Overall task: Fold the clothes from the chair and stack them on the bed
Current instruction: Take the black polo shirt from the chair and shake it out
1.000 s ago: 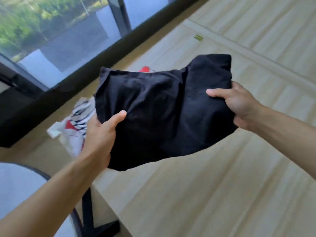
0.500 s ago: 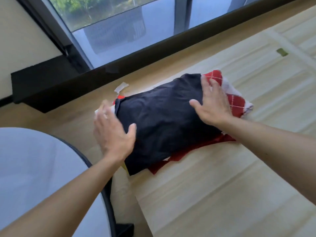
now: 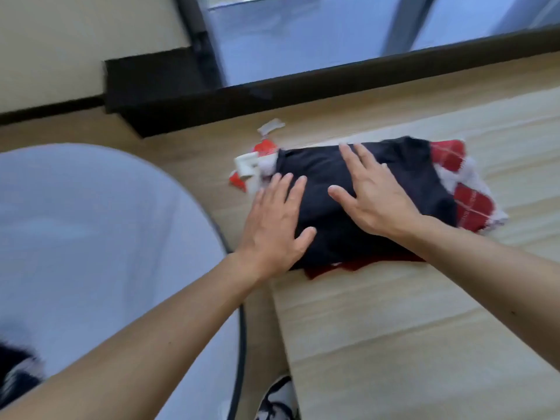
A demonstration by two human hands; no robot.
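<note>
Both hands (image 3: 274, 228) (image 3: 374, 197) flat — seemingly — on black garment (image 3: 403, 168)

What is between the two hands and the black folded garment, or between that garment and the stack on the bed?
Nothing visible. The left hand and the right hand lie flat on the black garment, which already rests on the red and white clothes stacked on the bed.

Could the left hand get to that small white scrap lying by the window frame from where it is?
Probably yes. The left hand lies flat and open on the black garment, holding nothing, and the white scrap lies uncovered on the wood beyond the pile. Only the low pile sits between them.
</note>
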